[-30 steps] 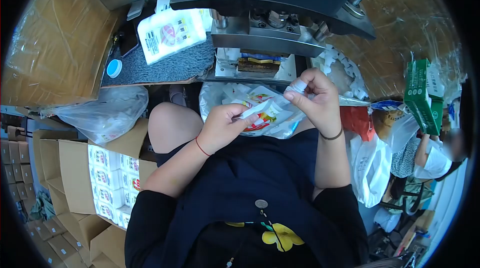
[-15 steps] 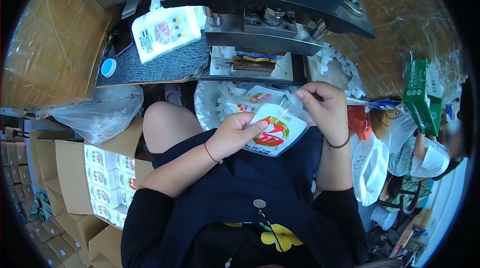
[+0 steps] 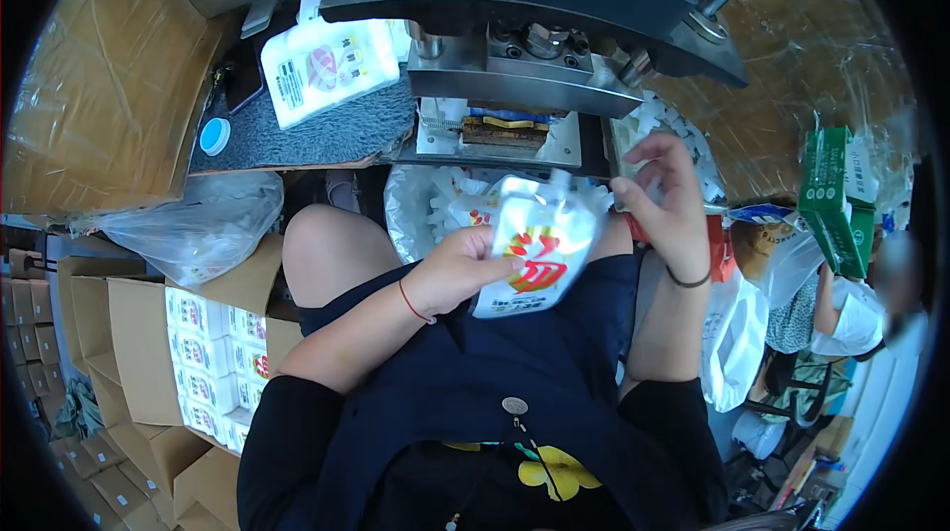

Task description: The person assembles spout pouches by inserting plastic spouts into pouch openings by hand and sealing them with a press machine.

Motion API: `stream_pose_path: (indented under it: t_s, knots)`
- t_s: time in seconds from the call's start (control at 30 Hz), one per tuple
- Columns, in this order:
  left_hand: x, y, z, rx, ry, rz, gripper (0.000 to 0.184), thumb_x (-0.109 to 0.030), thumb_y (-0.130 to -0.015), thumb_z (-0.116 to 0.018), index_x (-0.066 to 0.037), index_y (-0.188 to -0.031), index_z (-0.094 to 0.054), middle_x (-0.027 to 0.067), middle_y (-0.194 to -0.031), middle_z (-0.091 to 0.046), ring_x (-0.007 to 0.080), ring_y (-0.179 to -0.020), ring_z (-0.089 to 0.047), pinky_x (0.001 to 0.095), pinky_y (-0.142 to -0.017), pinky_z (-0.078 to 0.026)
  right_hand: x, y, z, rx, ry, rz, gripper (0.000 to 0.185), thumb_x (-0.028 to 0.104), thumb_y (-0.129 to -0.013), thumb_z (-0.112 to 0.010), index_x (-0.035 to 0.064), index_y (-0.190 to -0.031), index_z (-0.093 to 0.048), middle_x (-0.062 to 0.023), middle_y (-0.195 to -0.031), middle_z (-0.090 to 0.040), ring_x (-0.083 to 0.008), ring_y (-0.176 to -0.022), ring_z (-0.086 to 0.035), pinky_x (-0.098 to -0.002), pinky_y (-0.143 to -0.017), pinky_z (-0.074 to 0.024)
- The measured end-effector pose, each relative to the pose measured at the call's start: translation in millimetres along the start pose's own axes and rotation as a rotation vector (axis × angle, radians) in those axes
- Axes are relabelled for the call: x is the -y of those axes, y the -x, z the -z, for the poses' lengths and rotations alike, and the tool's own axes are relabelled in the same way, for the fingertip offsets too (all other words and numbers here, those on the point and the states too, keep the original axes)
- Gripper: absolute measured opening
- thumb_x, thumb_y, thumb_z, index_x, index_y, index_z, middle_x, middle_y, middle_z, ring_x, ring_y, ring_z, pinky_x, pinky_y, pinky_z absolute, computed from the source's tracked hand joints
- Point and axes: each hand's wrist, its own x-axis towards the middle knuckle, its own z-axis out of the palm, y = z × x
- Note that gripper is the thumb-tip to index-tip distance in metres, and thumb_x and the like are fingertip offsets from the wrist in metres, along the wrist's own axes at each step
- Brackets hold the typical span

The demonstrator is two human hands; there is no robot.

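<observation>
Between the thumb and fingers of my left hand (image 3: 457,272) is a white pouch (image 3: 544,252) with red and yellow print, held over my lap with its spout at the top. My right hand (image 3: 668,196) is off the pouch, just to its right, fingers curved and apart, with nothing visible between them. Behind the pouch, a plastic-lined bin (image 3: 408,214) holds more printed pouches, partly hidden. A metal press (image 3: 524,86) stands beyond both hands.
White bottle-shaped packs (image 3: 332,71) and a blue cap (image 3: 215,136) lie on a grey mat (image 3: 317,142). At left are a plastic bag (image 3: 203,229) and a carton of white packs (image 3: 203,348). A green box (image 3: 829,199) and another person (image 3: 851,318) are at right.
My right hand has come off the spout and moved right, its fingers opening. The pouch in my left hand has tilted, with its spout now pointing upward.
</observation>
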Motion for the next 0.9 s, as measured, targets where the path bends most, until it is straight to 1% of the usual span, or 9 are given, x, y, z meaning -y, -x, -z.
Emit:
stream_pose_path:
  t_s: [0.17,0.27,0.4,0.43,0.5,0.57,0.67,0.83,0.9]
  knots:
    - [-30,-18,23,-0.148,0.115,-0.134,0.027,-0.003,-0.095,-0.067,0.003,-0.121,-0.067,0.0124,-0.116,-0.072,0.0154,-0.102,-0.070,0.0320,-0.090,-0.056,-11,15,4,0.130,-0.321,-0.017,0.036,-0.006,-0.080,-0.061,0.0018,-0.114,-0.053,-0.0065,-0.112,-0.053,-0.0148,-0.106,-0.052,-0.0267,-0.092,-0.0415]
    - [-48,-28,27,-0.183,0.168,-0.050,0.028,-0.005,-0.096,-0.067,0.003,-0.122,-0.062,0.0123,-0.109,-0.072,0.0147,-0.093,-0.070,0.0300,-0.081,-0.057,3,21,-10,0.263,-0.358,-0.128,0.022,0.006,-0.095,-0.060,0.0011,-0.115,-0.053,-0.0072,-0.111,-0.056,-0.0139,-0.097,-0.059,-0.0264,-0.085,-0.0463]
    - [-58,-27,58,-0.499,-0.415,-0.473,0.030,-0.014,-0.099,-0.064,-0.001,-0.119,-0.046,0.0094,-0.099,-0.064,0.0124,-0.072,-0.063,0.0262,-0.067,-0.053,0,33,-20,0.269,-0.075,-0.183,0.023,0.022,-0.107,-0.053,0.0010,-0.116,-0.054,-0.0059,-0.090,-0.062,-0.0130,-0.075,-0.061,-0.0275,-0.069,-0.0488]
    - [-72,-30,75,-0.631,-0.417,-0.623,0.033,-0.017,-0.100,-0.063,0.001,-0.123,-0.047,0.0135,-0.103,-0.062,0.0194,-0.084,-0.065,0.0323,-0.076,-0.054,-6,33,-21,0.285,0.046,-0.169,0.023,0.022,-0.107,-0.052,0.0008,-0.115,-0.055,-0.0057,-0.086,-0.062,-0.0138,-0.073,-0.060,-0.0292,-0.068,-0.0494]
    - [-119,-24,110,-1.008,-1.436,-0.964,0.060,-0.027,-0.097,-0.066,0.002,-0.144,-0.042,0.0280,-0.136,-0.051,0.0421,-0.128,-0.049,0.0560,-0.107,-0.041,-9,32,-29,0.210,0.073,-0.060,0.025,0.025,-0.108,-0.051,0.0009,-0.110,-0.057,-0.0083,-0.080,-0.061,-0.0167,-0.071,-0.061,-0.0306,-0.068,-0.0496]
    - [-119,-22,153,-1.073,-1.845,-0.486,0.064,-0.028,-0.097,-0.065,-0.006,-0.152,-0.039,0.0281,-0.155,-0.037,0.0450,-0.146,-0.033,0.0611,-0.114,-0.031,-2,30,-35,0.148,0.011,-0.104,0.026,0.026,-0.107,-0.052,0.0007,-0.106,-0.058,-0.0092,-0.080,-0.061,-0.0181,-0.071,-0.060,-0.0316,-0.069,-0.0497]
    - [-92,12,132,-0.761,-1.981,-0.398,0.065,-0.034,-0.097,-0.065,-0.009,-0.152,-0.042,0.0265,-0.158,-0.034,0.0414,-0.147,-0.034,0.0641,-0.113,-0.031,0,25,-27,0.155,0.143,-0.054,0.023,0.023,-0.104,-0.057,0.0008,-0.102,-0.062,-0.0121,-0.083,-0.062,-0.0220,-0.072,-0.062,-0.0336,-0.070,-0.0500]
    - [-66,46,107,-0.938,-1.372,-0.656,0.022,-0.010,-0.101,-0.057,0.003,-0.115,-0.068,0.0171,-0.104,-0.074,0.0301,-0.100,-0.072,0.0386,-0.089,-0.055,-4,13,-46,0.079,0.215,0.180,0.018,0.018,-0.096,-0.065,0.0012,-0.101,-0.065,-0.0150,-0.088,-0.065,-0.0299,-0.077,-0.064,-0.0375,-0.072,-0.0507]
    - [-57,42,89,-0.620,-0.421,-0.573,0.019,-0.011,-0.102,-0.062,0.004,-0.110,-0.071,0.0069,-0.096,-0.074,0.0066,-0.084,-0.066,0.0253,-0.075,-0.052,2,9,-61,0.158,0.164,0.215,0.018,0.017,-0.094,-0.068,0.0013,-0.101,-0.066,-0.0153,-0.090,-0.066,-0.0318,-0.078,-0.064,-0.0388,-0.073,-0.0509]
